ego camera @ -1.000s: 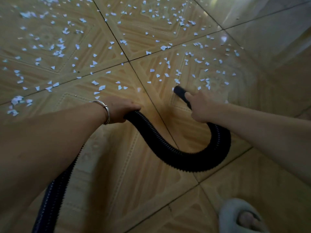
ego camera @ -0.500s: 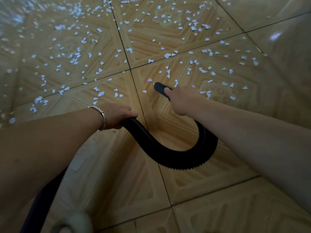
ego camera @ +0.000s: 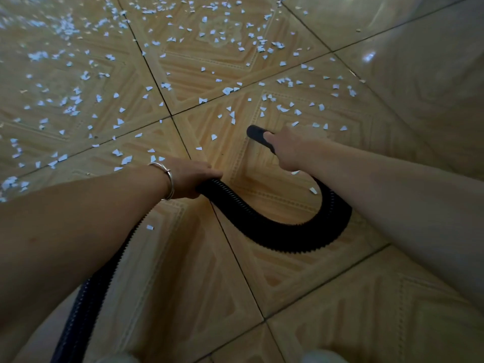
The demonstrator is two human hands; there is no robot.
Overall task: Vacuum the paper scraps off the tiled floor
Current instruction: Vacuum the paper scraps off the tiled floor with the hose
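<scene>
Covering most of frame: tiled floor (ego camera: 301, 284), tan patterned tiles w/ dark grout lines, near half largely bare. Spread across far and left portion: paper scraps (ego camera: 70, 100), small white bits, dense at upper left, thinner toward centre; a few strays lying close in, one just beside hose loop, one by left forearm. Running from lower left, under left arm, then looping right and forward: black ribbed vacuum hose (ego camera: 275, 231), resting on floor in a U-bend. Left hand (ego camera: 188, 179) closed over hose mid-length, fingers wrapped round it, silver bangle (ego camera: 167, 182) at wrist. Right hand (ego camera: 285, 150) closed round the rigid end section just behind nozzle (ego camera: 254, 132); nozzle mouth low, pointed forward-left at nearest scraps, contact w/ floor not determinable. Step in hand, judged: early-to-mid sweep, working edge of the scatter; bulk of litter not yet collected. Next move calls for: nozzle advanced forward and left into nearest cluster, kept low, left hand feeding slack so loop does not drag. Obstructions: none standing; hose loop itself lying near strays and liable to push them about. Pale slippers (ego camera: 322, 356), partly cropped at bottom edge, clear of work area.
</scene>
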